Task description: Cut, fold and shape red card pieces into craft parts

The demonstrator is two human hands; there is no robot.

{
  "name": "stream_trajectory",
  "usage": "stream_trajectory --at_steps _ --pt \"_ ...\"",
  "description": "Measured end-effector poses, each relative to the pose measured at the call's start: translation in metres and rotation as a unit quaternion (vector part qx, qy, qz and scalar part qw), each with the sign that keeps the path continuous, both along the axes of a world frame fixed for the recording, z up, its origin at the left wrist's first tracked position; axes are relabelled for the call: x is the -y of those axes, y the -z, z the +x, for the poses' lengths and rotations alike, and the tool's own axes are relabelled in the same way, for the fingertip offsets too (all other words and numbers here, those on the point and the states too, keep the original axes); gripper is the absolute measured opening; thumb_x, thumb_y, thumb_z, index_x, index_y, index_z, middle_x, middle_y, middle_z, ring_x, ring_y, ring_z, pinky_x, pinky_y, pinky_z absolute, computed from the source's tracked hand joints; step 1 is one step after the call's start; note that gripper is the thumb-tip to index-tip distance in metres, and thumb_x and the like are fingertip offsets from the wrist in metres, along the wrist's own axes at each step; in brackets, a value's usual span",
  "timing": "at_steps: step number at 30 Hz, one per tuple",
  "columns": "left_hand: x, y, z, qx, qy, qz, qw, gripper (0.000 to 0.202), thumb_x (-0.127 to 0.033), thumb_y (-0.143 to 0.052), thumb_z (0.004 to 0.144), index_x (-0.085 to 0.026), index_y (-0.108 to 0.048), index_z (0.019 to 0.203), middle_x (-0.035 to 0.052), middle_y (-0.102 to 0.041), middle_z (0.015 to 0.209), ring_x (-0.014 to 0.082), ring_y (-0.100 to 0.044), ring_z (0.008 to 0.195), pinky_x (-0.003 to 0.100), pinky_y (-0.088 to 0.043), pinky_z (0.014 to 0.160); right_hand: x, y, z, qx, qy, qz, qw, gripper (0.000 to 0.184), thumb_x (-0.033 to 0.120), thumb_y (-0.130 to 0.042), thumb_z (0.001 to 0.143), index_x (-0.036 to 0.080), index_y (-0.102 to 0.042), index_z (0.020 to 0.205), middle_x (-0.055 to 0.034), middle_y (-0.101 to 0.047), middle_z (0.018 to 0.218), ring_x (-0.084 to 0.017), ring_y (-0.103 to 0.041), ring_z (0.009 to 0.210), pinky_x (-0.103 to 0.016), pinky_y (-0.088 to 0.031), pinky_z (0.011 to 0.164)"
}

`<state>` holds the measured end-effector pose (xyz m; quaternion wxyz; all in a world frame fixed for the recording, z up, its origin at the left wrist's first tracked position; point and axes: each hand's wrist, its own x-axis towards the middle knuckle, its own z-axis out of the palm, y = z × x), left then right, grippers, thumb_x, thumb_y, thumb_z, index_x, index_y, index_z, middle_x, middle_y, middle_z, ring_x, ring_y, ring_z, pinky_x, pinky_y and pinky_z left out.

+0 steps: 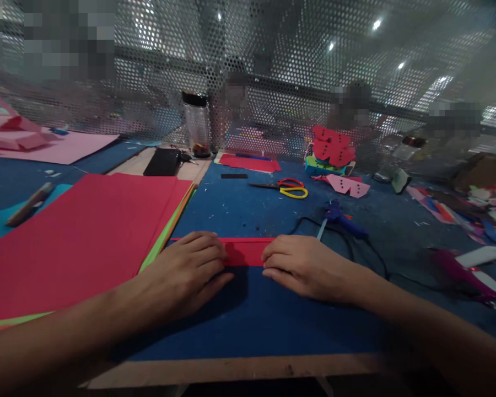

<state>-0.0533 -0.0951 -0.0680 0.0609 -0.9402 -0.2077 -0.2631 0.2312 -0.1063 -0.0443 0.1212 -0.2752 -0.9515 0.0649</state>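
Observation:
A red paper strip [248,252] lies crosswise on the blue tabletop, with a narrow folded or raised band along its far edge. On its left part rests my left hand [200,262], fingers together and curled over the paper, thumb at the near edge. My right hand [293,264] grips the right end in the same way, its fingertips on the strip. Between the hands the red surface shows; both ends are hidden under the fingers. Just left of my left hand is a stack of coloured paper sheets [91,231], red on top with green and orange edges below.
Beyond the strip lie scissors [291,188] with red and yellow handles and a black strip [233,176]. A blue glue gun [343,220] and its cable are right. Behind stand cut red shapes [333,148], a clear bottle [197,124] and a perforated metal screen [273,71].

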Motion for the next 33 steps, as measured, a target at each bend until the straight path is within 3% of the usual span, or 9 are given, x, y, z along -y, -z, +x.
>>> stream_trajectory --at_steps 25,30,33 --pt "-0.003 -0.003 -0.002 -0.003 0.004 -0.027 1.000 0.013 -0.023 -0.059 0.098 -0.017 -0.069 0.091 0.0072 -0.075 0.093 0.0224 -0.069 0.097 0.042 -0.053 0.099 0.002 -0.002 0.001 -0.003 0.016 -0.015 1.000 0.024 0.033 -0.053 0.104 0.015 -0.069 0.101 -0.0095 -0.072 0.102 -0.019 -0.066 0.098 -0.033 -0.052 0.087" --pt "-0.004 -0.002 -0.001 -0.042 0.004 -0.032 0.999 0.017 -0.026 -0.058 0.099 -0.019 -0.067 0.112 0.0080 -0.074 0.106 0.0258 -0.066 0.102 0.045 -0.052 0.095 0.001 -0.003 -0.005 0.018 0.013 0.011 1.000 0.028 0.036 -0.054 0.103 0.018 -0.066 0.122 -0.0098 -0.069 0.111 -0.021 -0.063 0.102 -0.034 -0.050 0.087" --pt "-0.005 0.001 0.000 -0.051 0.015 -0.004 0.999 0.021 -0.027 -0.059 0.099 -0.023 -0.068 0.118 0.0065 -0.074 0.110 0.0274 -0.065 0.105 0.046 -0.050 0.096 0.000 -0.003 -0.009 0.046 0.003 0.033 0.998 0.030 0.038 -0.052 0.104 0.020 -0.068 0.122 -0.0100 -0.067 0.111 -0.022 -0.060 0.100 -0.036 -0.049 0.086"
